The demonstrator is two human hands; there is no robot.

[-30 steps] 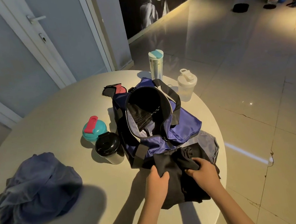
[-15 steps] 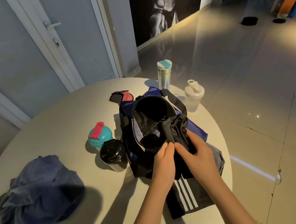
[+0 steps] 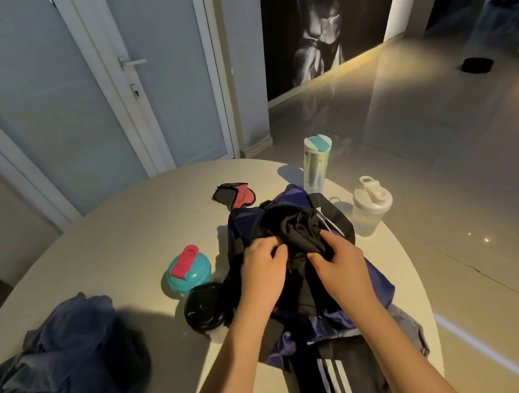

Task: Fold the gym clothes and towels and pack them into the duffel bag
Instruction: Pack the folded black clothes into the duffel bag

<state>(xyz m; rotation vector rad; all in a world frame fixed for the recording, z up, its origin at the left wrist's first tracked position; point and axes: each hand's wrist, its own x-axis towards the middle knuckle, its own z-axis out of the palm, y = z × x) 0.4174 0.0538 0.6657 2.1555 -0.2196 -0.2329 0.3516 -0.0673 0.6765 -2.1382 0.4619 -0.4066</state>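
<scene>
The blue duffel bag (image 3: 378,278) lies open on the round table (image 3: 123,241), mouth facing me. A black garment (image 3: 299,230) fills its opening. My left hand (image 3: 260,272) and my right hand (image 3: 340,263) both grip that garment at the bag's mouth. In front of the bag lie black pants with white stripes (image 3: 335,376), with a grey garment (image 3: 410,330) under the bag's right side. A crumpled blue towel (image 3: 65,367) sits at the table's near left.
A teal shaker with a pink lid (image 3: 189,271) and a black-lidded cup (image 3: 204,307) stand left of the bag. A tall clear tumbler (image 3: 317,165) and a white bottle (image 3: 371,206) stand behind it. A black and pink glove (image 3: 235,194) lies beyond.
Both hands lifted the black garment off the table's front and carried it forward into the bag's opening. The striped pants underneath are now uncovered.
</scene>
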